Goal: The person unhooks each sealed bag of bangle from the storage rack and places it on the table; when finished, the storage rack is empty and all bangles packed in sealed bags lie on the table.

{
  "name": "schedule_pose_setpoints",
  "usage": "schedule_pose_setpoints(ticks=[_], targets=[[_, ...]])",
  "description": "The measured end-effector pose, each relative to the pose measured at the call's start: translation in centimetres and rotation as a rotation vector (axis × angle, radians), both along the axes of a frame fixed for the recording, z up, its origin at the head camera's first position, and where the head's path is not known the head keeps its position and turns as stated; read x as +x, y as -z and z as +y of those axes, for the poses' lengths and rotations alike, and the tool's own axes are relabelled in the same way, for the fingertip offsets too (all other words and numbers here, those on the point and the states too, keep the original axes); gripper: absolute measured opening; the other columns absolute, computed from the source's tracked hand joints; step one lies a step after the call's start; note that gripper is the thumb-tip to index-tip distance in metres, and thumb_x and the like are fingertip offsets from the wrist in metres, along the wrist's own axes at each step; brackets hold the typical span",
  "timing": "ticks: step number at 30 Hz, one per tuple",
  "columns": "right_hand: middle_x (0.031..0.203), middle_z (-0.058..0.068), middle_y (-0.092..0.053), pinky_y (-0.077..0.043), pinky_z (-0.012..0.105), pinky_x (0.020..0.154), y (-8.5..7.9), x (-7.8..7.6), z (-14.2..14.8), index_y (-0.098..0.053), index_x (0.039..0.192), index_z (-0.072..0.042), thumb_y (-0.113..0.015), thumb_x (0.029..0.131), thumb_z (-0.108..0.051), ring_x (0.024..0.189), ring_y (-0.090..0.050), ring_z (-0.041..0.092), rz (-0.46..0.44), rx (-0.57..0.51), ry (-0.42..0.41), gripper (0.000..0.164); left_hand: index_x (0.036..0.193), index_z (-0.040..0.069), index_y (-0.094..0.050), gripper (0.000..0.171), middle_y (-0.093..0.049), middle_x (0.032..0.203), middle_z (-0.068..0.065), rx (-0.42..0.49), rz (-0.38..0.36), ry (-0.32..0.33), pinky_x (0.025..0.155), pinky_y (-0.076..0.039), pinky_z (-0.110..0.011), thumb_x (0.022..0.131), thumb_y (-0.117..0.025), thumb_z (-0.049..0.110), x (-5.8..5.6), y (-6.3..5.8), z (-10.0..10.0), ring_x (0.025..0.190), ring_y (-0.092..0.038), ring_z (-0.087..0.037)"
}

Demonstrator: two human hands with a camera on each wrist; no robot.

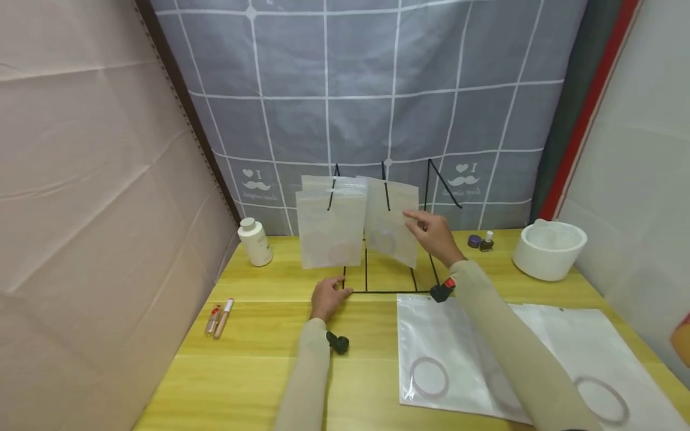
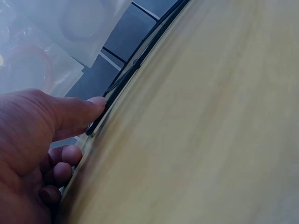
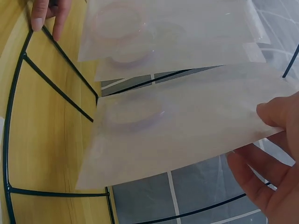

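A black wire rack (image 1: 388, 292) with hooks stands on the table against the curtain. My left hand (image 1: 327, 299) holds the rack's front left corner, thumb on the wire (image 2: 122, 83). Translucent white pouches (image 1: 330, 230) overlap on the left hook, faint ring shapes showing through. Another pouch (image 1: 392, 224) hangs from the middle hook, with a pinkish ring (image 3: 138, 114) inside. My right hand (image 1: 433, 234) pinches this pouch's right edge between thumb and fingers. The pouch slants away from the ones beside it. On the rack's right side, the hook (image 1: 444, 184) carries nothing.
Flat white pouches (image 1: 453, 359) with rings inside lie at the front right, under my right forearm. A white bottle (image 1: 255, 242) and two slim cosmetic tubes (image 1: 220, 319) are at left. A white bowl (image 1: 548, 251), a nail polish bottle (image 1: 487, 242) and a purple jar (image 1: 474, 240) stand at right.
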State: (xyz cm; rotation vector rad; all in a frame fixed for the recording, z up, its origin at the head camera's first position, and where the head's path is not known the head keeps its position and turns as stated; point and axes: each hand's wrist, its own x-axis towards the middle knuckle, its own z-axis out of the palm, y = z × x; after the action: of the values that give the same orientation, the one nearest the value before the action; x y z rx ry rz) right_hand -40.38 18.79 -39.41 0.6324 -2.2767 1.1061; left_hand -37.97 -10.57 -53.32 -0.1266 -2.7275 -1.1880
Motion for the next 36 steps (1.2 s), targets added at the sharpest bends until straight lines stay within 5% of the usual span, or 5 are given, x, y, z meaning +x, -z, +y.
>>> schedule_pose_setpoints(ticks=[5,15,29,32,36], targets=[[0.116,0.010,-0.074,-0.053,0.028,0.068,-0.1,1.1,0.4,-0.074,0.123,-0.009,-0.070,0.096,-0.011,0.084,-0.070,0.021,0.012,-0.001,0.026,0.028,0.126,0.010,-0.072,0.042,-0.065,0.085,-0.007,-0.014,0.006,-0.007,0.073,-0.048,-0.042,0.088,-0.079,0.027,-0.1,0.1,-0.1,0.079,-0.055,-0.023],[0.111,0.011,-0.075,-0.053,0.017,0.068,0.1,3.9,1.4,-0.076,0.117,-0.007,-0.073,0.093,-0.010,0.083,-0.072,0.022,0.019,-0.016,-0.017,0.024,0.127,0.009,-0.071,0.043,-0.067,0.096,-0.010,-0.022,-0.004,-0.002,0.082,-0.049,-0.048,0.089,-0.078,0.027,0.2,-0.1,-0.1,0.091,-0.059,-0.028],[0.104,0.011,-0.077,-0.051,0.011,0.075,-1.9,10.4,3.1,-0.080,0.106,-0.005,-0.077,0.083,0.008,0.095,-0.066,-0.006,0.159,-0.070,-0.113,0.027,0.129,0.011,-0.071,0.043,-0.066,0.102,-0.011,-0.016,-0.026,-0.023,0.083,-0.048,-0.049,0.090,-0.077,0.029,0.2,-0.4,0.2,0.093,-0.059,-0.028],[0.107,0.010,-0.076,-0.054,0.015,0.080,-1.6,12.4,3.8,-0.077,0.110,0.001,-0.075,0.084,0.008,0.099,-0.068,-0.002,0.004,-0.161,-0.177,0.027,0.129,0.012,-0.071,0.043,-0.066,0.102,-0.010,-0.019,-0.031,-0.019,0.082,-0.049,-0.048,0.090,-0.077,0.030,0.0,-0.3,0.1,0.093,-0.059,-0.027],[0.111,0.000,-0.076,-0.057,0.023,0.080,0.8,13.8,3.7,-0.073,0.120,0.000,-0.076,0.090,-0.012,0.095,-0.070,0.004,-0.476,-0.335,-0.148,0.033,0.129,0.015,-0.071,0.043,-0.067,0.101,-0.009,-0.027,-0.037,-0.019,0.084,-0.050,-0.048,0.090,-0.077,0.030,-0.1,-0.4,-0.1,0.093,-0.060,-0.027]])
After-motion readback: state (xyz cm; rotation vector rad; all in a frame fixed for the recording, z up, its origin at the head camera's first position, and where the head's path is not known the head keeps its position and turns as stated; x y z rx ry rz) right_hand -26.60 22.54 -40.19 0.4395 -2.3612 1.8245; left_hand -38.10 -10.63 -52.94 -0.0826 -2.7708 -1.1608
